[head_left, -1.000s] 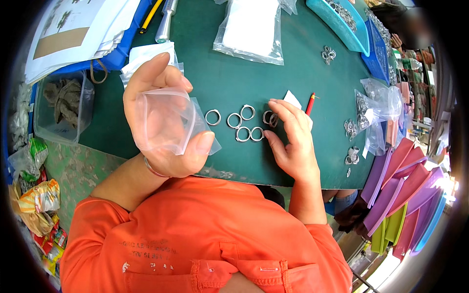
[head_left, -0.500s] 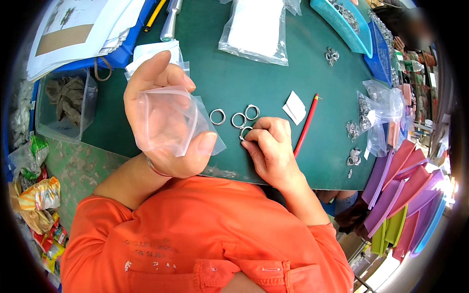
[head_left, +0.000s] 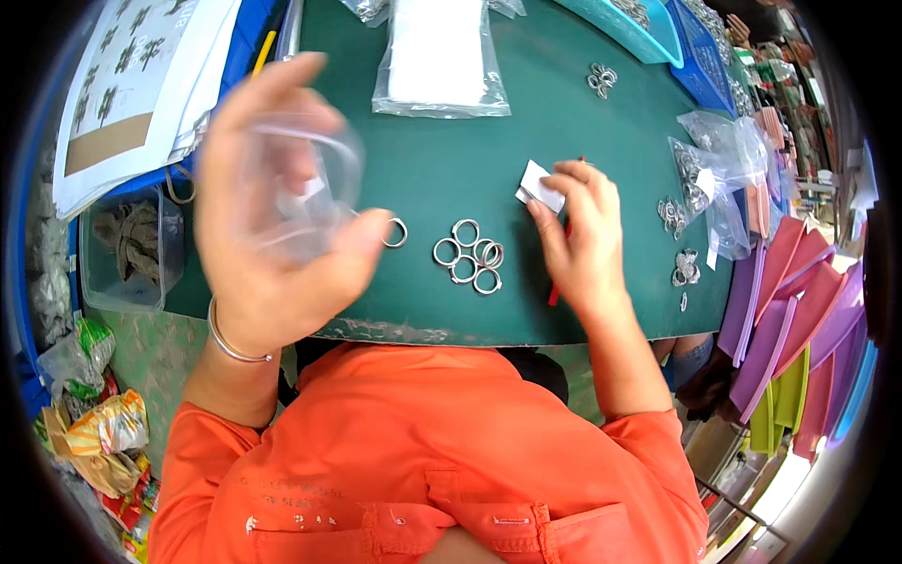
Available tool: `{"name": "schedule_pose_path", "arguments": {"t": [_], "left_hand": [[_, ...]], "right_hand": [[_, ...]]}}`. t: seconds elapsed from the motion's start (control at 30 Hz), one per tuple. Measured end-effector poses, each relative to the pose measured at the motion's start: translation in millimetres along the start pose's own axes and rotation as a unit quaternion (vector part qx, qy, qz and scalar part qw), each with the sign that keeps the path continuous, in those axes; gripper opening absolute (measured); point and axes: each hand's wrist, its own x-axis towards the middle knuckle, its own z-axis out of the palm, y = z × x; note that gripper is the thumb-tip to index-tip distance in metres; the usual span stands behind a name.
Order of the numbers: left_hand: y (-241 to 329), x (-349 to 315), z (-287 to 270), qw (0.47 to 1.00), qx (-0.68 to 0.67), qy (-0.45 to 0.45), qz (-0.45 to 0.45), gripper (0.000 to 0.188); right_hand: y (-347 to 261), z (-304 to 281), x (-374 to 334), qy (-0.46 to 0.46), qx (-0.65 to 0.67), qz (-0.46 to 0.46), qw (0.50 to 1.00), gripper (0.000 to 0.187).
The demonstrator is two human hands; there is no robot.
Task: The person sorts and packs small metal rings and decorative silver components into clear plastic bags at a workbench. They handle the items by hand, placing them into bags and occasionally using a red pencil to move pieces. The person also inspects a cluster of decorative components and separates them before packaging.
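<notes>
My left hand (head_left: 268, 216), blurred by motion, is curled around a small clear plastic bag (head_left: 305, 221). The bag's mouth looks spread between thumb and fingers. At the small stack of white paper slips (head_left: 533, 179), my right hand (head_left: 584, 230) has thumb and fingertips closed on the near right edge. A red pencil (head_left: 553, 291) lies partly hidden under that hand. Between the hands, a cluster of metal rings (head_left: 465, 268) with small lugs rests on the green table, some overlapping. One separate metal ring (head_left: 398, 232) lies beside my left thumb.
A bag of white sheets (head_left: 437, 56) lies at the far middle. Ring piles (head_left: 672, 216) and a clear bag of rings (head_left: 693, 179) lie at the right, below turquoise and blue baskets (head_left: 700, 61). Papers (head_left: 141, 103) and a clear tub with cloth (head_left: 132, 244) stand left.
My right hand has left the rings and moved right to the paper slips. More rings now lie in the cluster. My left hand still holds the bag, and the whole view has shifted.
</notes>
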Motion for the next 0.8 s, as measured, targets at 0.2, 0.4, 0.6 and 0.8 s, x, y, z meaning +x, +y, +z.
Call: {"name": "schedule_pose_path", "arguments": {"t": [0.2,0.4,0.6,0.8], "left_hand": [[-22.7,30.8,36.4,0.958,0.191,-0.202,0.071,0.091],[-44.0,34.8,42.6,0.949,0.244,-0.194,0.050,0.083],[-33.8,38.7,38.8,0.968,0.225,-0.089,0.066,0.044],[-14.6,38.4,41.8,0.976,0.191,-0.057,0.085,0.033]], "right_hand": [[18.9,-3.7,4.4,-0.057,0.052,0.074,0.994,0.014],[22.1,-4.9,4.2,-0.058,0.020,0.006,0.998,0.009],[21.6,-7.3,5.4,-0.070,-0.044,-0.041,0.996,0.004],[22.5,-8.2,4.7,-0.086,-0.075,-0.060,0.992,0.003]]}}
